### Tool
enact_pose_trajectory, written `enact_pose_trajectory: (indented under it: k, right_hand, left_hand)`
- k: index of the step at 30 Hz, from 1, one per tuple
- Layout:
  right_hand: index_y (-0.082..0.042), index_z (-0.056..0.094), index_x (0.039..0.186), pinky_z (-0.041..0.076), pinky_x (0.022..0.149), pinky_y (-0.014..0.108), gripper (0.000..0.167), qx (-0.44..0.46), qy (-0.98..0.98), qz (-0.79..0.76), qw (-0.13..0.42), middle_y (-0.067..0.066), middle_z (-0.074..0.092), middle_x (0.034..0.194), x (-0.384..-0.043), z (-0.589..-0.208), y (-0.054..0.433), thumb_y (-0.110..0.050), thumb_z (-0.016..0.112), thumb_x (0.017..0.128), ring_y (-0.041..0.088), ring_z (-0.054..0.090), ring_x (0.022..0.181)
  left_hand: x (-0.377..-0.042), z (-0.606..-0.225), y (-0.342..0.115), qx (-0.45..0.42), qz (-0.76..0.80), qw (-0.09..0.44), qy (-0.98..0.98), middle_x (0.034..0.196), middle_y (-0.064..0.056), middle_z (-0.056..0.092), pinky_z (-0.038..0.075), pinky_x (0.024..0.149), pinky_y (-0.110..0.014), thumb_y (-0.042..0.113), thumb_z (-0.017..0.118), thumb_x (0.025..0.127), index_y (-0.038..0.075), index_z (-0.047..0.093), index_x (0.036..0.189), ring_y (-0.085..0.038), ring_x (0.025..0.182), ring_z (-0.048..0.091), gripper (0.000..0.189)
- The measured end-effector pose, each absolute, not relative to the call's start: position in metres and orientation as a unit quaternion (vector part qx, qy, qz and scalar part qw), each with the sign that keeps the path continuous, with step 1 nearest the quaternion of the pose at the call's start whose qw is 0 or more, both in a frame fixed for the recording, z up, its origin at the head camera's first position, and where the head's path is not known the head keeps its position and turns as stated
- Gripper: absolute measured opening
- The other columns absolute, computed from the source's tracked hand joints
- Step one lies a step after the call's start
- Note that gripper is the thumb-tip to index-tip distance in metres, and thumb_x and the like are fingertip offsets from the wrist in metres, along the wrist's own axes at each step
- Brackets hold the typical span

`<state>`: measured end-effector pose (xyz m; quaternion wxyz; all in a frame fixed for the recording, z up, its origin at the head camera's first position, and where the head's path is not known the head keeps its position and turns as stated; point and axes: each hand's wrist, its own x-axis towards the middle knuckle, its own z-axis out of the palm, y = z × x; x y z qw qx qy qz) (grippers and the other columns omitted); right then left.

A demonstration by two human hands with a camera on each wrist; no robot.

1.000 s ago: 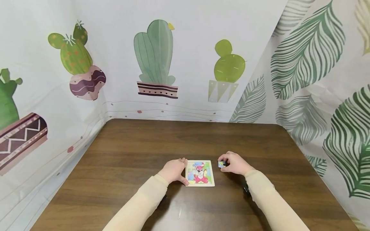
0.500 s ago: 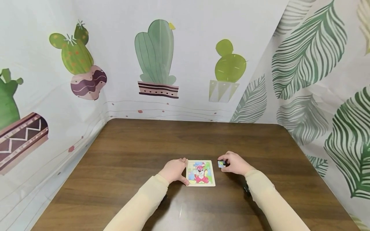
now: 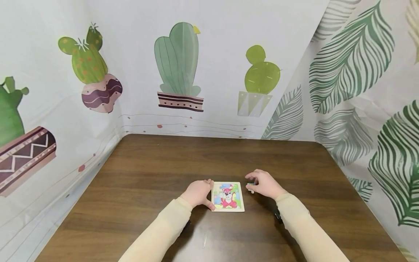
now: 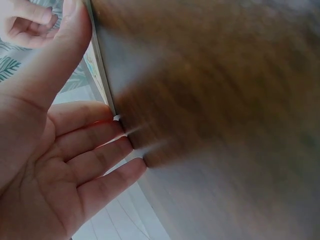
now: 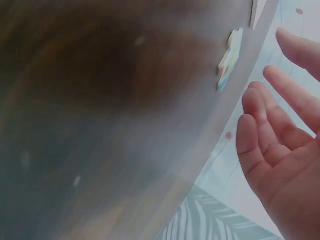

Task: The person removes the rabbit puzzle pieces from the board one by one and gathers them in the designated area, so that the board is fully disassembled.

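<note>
A square jigsaw puzzle with a pink cartoon animal lies in a pale wooden frame [image 3: 242,198] at the middle of the table. My left hand [image 3: 198,193] rests along the frame's left side, thumb at the near corner, fingers at the far one. In the left wrist view, its fingers [image 4: 95,162] are fairly straight, their tips on the tabletop. A small jigsaw piece [image 5: 231,57] lies on the table just right of the frame. My right hand [image 3: 266,184] hovers over it with thumb and fingers parted; its thumb partly hides the piece in the head view.
The brown wooden table [image 3: 157,160] carries the puzzle near its centre. White cloth [image 3: 216,72] printed with cacti and leaves hangs behind it and at both sides. Both forearms, in cream sleeves [image 3: 158,229], reach in from the near edge.
My right hand has spread its thumb and fingers apart and let go of the jigsaw piece it was pinching. The left hand stays at the frame.
</note>
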<state>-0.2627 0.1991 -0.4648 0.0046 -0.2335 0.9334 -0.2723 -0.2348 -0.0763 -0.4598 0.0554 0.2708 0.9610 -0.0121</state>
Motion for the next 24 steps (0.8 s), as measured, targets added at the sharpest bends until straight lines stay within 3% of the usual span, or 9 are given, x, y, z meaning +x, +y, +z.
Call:
enact_pose_trajectory:
  k: [10,24]
  right_hand:
    - [-0.006,0.072,0.100,0.045,0.060,0.022,0.021,-0.244,0.929,-0.278,0.022,-0.005,0.056,0.076,-0.266,-0.461,0.156,-0.016,0.075,0.081,0.010,0.048,0.068]
    - [-0.013,0.074,0.100,0.047,0.066,0.022,0.018,-0.286,0.915,-0.276,0.073,-0.006,0.058,0.081,-0.261,-0.463,0.118,-0.015,0.074,0.082,0.010,0.050,0.072]
  left_hand:
    - [-0.235,-0.459,-0.077,0.264,-0.005,0.055,0.963,0.134,-0.015,0.055,0.049,0.093,-0.030,0.059,0.079,0.058,-0.001,0.052,0.134,-0.024,0.118,0.057,0.100]
    - [-0.234,-0.456,-0.076,0.269,0.000,0.050,0.962,0.124,-0.011,0.062,0.053,0.084,-0.029,0.057,0.083,0.056,-0.001,0.055,0.129,-0.021,0.103,0.064,0.097]
